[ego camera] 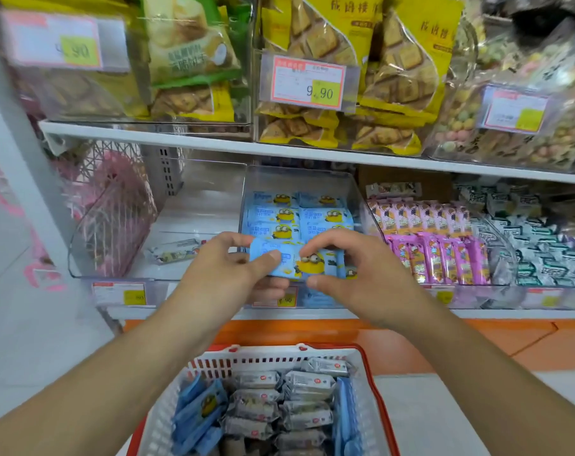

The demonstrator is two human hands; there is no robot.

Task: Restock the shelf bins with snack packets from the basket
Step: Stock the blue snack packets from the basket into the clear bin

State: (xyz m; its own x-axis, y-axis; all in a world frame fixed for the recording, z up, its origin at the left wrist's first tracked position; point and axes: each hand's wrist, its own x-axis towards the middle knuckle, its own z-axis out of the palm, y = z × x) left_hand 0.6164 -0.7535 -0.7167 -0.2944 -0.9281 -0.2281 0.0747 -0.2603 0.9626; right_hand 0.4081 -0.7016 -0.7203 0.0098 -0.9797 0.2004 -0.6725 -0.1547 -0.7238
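Both hands meet on one blue minion packet point(287, 262) at the front edge of the lower shelf, just above the front lip of the clear middle bin point(353, 189). Left hand point(228, 269) pinches the packet's left end, thumb on top, fingers under; right hand point(355, 274) curls over the right end, fingertips on its top face, thumb underneath at the near edge. Packet lies flat-ish, long axis left-right, print facing up: pale blue wrapper, yellow cartoon figure right of centre. The bin's remaining space lies straight ahead and slightly down from the hands; the rows of matching blue packets behind already fill the back and middle, so the gap looks to be the front row. Both hands about equally near, left a bit more on the packet. Basket point(375, 376), white mesh with red rim, sits below the shelf at bottom centre, holding more blue packets along the left and right sides and silver-grey packets point(307, 383) in the middle. Next move probably a short push forward and release.
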